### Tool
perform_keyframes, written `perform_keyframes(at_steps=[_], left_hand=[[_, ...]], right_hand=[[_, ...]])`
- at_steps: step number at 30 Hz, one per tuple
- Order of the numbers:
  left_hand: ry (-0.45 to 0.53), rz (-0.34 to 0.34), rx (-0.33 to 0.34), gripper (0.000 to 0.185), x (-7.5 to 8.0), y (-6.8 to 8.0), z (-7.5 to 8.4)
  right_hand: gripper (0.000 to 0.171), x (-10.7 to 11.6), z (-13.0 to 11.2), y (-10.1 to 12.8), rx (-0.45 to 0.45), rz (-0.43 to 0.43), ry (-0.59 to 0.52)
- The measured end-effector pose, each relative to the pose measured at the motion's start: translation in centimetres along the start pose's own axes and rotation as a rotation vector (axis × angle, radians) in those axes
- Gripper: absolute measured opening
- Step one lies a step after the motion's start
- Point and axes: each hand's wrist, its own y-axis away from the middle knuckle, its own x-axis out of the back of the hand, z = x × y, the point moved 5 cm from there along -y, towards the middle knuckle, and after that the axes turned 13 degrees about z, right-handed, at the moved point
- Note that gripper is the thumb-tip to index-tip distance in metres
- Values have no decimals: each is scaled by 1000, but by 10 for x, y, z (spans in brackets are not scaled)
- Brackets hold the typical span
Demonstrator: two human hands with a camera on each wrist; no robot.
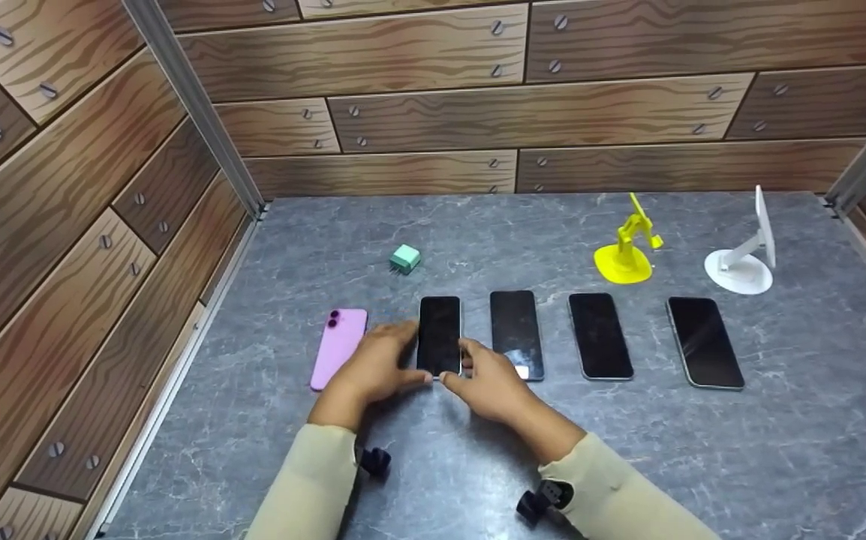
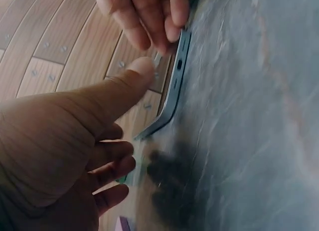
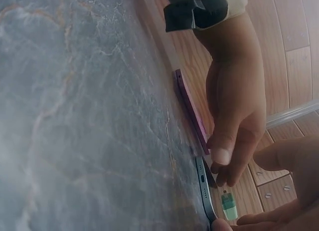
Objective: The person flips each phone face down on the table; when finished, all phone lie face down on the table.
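In the head view a black-screened smartphone [image 1: 439, 330] lies flat on the grey marbled table between both hands. My left hand [image 1: 377, 366] is at its left side, thumb beside the bottom edge and fingers by the long edge. Opposite it, my right hand [image 1: 489, 382] has its fingers at the right edge and its thumb by the lower right corner. The left wrist view shows the phone's port edge [image 2: 178, 71] low on the table, with the left thumb stretched towards it. A pink phone [image 1: 339, 347], back up, lies left of the left hand.
Right of the hands lie three more dark-screened phones, a near one [image 1: 517, 330], a middle one [image 1: 600, 334] and a far one [image 1: 705, 341]. Behind them stand a yellow phone stand [image 1: 623, 262] and a white stand [image 1: 737, 270]. A green charger plug [image 1: 405, 258] sits further back.
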Motion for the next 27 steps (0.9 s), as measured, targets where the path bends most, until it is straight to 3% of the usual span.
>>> perform_keyframes(at_steps=[11, 21, 24, 27], left_hand=[[-84, 60, -25, 76, -8, 8, 7], [-132, 52, -60, 73, -10, 12, 7], [-147, 57, -73, 72, -11, 13, 9], [-159, 62, -87, 71, -12, 12, 10]], right_hand=[[66, 1, -1, -3, -21, 12, -65], [56, -3, -7, -8, -16, 69, -220], [58, -5, -11, -8, 5, 57, -197], [61, -4, -11, -7, 21, 80, -100]])
